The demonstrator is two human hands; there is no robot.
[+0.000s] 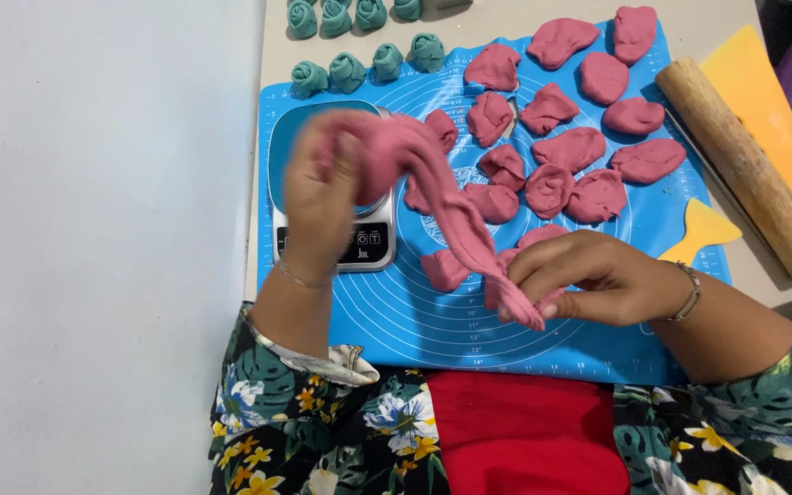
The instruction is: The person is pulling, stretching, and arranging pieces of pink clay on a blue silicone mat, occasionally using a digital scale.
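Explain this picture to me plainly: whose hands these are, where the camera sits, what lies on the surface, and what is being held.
The camera sits on a person's head and looks down at their own two bare hands. The left hand and right hand stretch a long piece of pink dough between them. Under them lies a blue baking mat with a small kitchen scale and many pink dough lumps. Teal dough swirls sit at the far edge. To the right lie a wooden rolling pin and yellow scrapers.
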